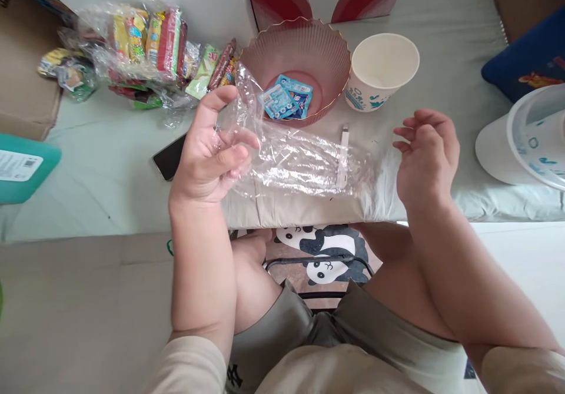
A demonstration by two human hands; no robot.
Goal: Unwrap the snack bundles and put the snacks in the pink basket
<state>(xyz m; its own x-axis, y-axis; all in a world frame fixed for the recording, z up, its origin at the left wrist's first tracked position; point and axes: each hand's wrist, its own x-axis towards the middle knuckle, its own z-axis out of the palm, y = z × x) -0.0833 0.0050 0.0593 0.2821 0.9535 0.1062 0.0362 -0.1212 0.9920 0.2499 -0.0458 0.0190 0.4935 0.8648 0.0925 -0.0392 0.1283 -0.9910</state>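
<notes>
My left hand (212,149) pinches the edge of a clear plastic bag (300,158), which stretches to the right over the pale cushion (106,164) in front of me. My right hand (426,152) hovers at the bag's right end with fingers loosely curled and apart, holding nothing. Just behind the bag stands a pink ribbed bowl (304,52) with two or three blue sachets (286,96) in it. A small white stick-like object (343,155) lies under or on the bag.
A white paper cup (382,70) stands right of the bowl. A heap of wrapped snacks (145,46) in plastic lies at back left. A dark phone (170,157) lies by my left wrist. A teal container (24,167) is at the left, a white lid (525,138) at the right.
</notes>
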